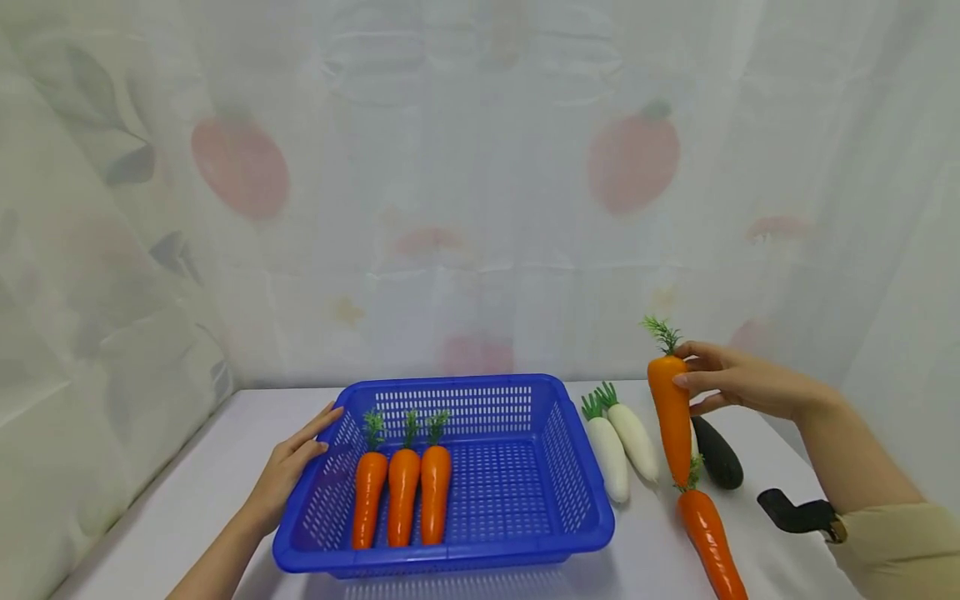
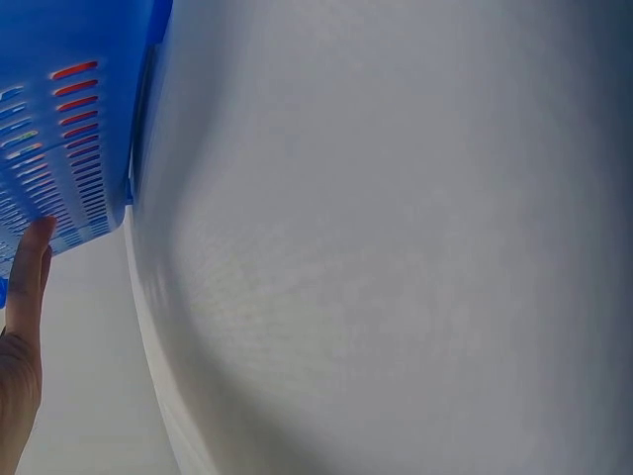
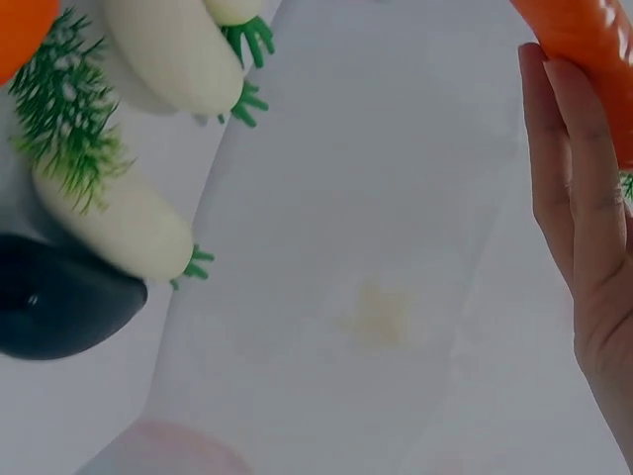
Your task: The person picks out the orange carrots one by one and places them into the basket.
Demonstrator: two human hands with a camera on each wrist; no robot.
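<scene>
In my right hand I hold a carrot by its upper part, leafy top up and tip down, raised over the right side of the table. The right wrist view shows that carrot against my fingers. My left hand rests on the left rim of a blue plastic basket; in the left wrist view a fingertip touches the slotted basket wall. Three carrots lie side by side in the left half of the basket, leaves toward the back.
Right of the basket lie two white radishes with green tops. Another carrot lies nearer the front, below the raised one. Behind it are a dark eggplant and a further white radish, mostly hidden in the head view. A patterned curtain hangs behind.
</scene>
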